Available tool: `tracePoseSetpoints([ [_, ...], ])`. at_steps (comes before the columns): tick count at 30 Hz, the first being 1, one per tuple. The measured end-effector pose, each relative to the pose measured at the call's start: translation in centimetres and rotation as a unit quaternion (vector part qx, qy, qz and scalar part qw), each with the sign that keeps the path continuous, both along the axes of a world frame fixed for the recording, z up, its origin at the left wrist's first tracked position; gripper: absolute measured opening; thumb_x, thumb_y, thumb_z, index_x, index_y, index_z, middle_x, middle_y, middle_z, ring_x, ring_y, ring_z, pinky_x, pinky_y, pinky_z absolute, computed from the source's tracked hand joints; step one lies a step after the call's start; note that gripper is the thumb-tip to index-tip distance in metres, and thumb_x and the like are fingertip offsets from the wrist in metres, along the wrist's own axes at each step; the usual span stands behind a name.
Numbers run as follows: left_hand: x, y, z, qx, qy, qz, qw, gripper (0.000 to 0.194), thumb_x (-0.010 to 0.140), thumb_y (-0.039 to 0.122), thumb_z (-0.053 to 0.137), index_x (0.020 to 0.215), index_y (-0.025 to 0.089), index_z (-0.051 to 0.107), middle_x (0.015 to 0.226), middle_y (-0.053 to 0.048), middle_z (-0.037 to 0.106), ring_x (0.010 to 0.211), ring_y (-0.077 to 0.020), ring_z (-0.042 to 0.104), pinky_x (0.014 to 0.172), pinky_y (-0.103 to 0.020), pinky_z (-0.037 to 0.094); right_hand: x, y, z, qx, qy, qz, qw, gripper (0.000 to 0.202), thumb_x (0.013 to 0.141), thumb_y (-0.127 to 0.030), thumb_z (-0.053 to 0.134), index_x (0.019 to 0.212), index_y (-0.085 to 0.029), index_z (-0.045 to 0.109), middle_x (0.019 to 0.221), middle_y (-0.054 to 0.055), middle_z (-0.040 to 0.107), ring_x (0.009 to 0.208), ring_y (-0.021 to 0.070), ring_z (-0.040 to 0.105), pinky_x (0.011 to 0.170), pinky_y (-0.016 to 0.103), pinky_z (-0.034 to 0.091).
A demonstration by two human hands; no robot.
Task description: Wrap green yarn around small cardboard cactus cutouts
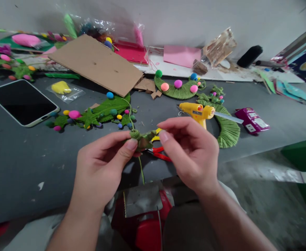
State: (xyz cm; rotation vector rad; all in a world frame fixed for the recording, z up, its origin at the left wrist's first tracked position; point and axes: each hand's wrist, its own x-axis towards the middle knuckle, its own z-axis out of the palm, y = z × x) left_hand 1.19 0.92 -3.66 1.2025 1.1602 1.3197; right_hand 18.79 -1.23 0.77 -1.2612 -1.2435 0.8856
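Note:
My left hand (103, 164) pinches a small green yarn-wrapped piece (143, 140) between thumb and fingers, with green yarn (141, 169) hanging below it. At the right side of that piece is my right hand (192, 153), its thumb and index finger closed near the piece's tip; what lies between them is too small to make out. Partly hidden behind my right hand are scissors (161, 153) with red and yellow handles. A yellow glue gun (198, 111) lies just beyond my right hand. Left of it is a green leaf shape (105, 109) with coloured balls.
A phone (23, 101) lies at the left, near a bag of yellow material (61, 88). Behind are a cardboard sheet (97, 64) and a green crescent with balls (179, 91). A green wrapped ring (230, 130) and purple packet (251, 120) are at the right.

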Motion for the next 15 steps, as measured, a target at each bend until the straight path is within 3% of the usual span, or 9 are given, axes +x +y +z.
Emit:
tracePoseSetpoints([
  [2,-0.6,0.2,-0.2,-0.006,-0.014,-0.038,0.999,0.012,0.082,0.029,0.084,0.094,0.029,0.083,0.084,-0.002,0.081,0.064,-0.0162,0.075,0.061,-0.024,0.065,0.5,0.0,0.2,0.012,-0.004,0.009,1.0,0.017,0.093,-0.023,0.067,0.106,-0.027,0.077,0.099,0.003,0.068,0.071,0.0136,0.054,0.064,0.031,0.044],
  [4,-1.0,0.3,-0.2,-0.008,-0.026,-0.08,0.996,0.011,0.082,0.027,0.084,0.093,0.029,0.083,0.082,-0.002,0.081,0.063,-0.0163,0.074,0.06,-0.024,0.065,1.0,0.1,0.3,0.007,-0.012,0.069,0.998,0.026,0.095,-0.021,0.064,0.116,-0.029,0.077,0.122,0.004,0.067,0.075,0.0129,0.055,0.067,0.031,0.045],
  [6,-1.2,0.4,-0.2,-0.007,-0.033,-0.101,0.994,0.012,0.081,0.026,0.085,0.093,0.03,0.083,0.083,-0.002,0.081,0.065,-0.0172,0.075,0.061,-0.025,0.065,1.4,0.2,0.3,-0.014,-0.025,0.134,0.991,0.029,0.099,-0.023,0.059,0.122,-0.03,0.075,0.129,0.003,0.066,0.076,0.0126,0.056,0.068,0.03,0.046],
  [9,-1.1,0.3,0.2,-0.023,-0.041,-0.102,0.994,0.012,0.081,0.026,0.085,0.092,0.029,0.083,0.084,-0.002,0.081,0.066,-0.0174,0.074,0.06,-0.025,0.065,2.0,0.3,0.2,-0.042,-0.059,0.164,0.984,0.026,0.102,-0.029,0.057,0.12,-0.026,0.076,0.106,0.003,0.072,0.077,0.0137,0.059,0.067,0.028,0.046],
  [12,-1.0,0.1,0.7,-0.071,-0.052,-0.101,0.991,0.009,0.081,0.027,0.085,0.09,0.028,0.083,0.084,0.0,0.081,0.068,-0.0169,0.074,0.063,-0.024,0.064,2.4,0.4,0.1,-0.04,-0.067,0.148,0.986,0.021,0.101,-0.032,0.061,0.108,-0.023,0.078,0.079,0.0,0.067,0.067,0.0116,0.055,0.059,0.024,0.044],
  [15,-1.2,0.1,0.9,-0.091,-0.065,-0.103,0.988,0.009,0.081,0.028,0.085,0.09,0.029,0.083,0.083,0.002,0.081,0.069,-0.0155,0.073,0.064,-0.022,0.062,2.5,0.6,0.0,-0.028,-0.021,0.113,0.993,0.016,0.098,-0.035,0.067,0.101,-0.024,0.078,0.071,-0.002,0.063,0.06,0.0098,0.053,0.053,0.023,0.043],
])
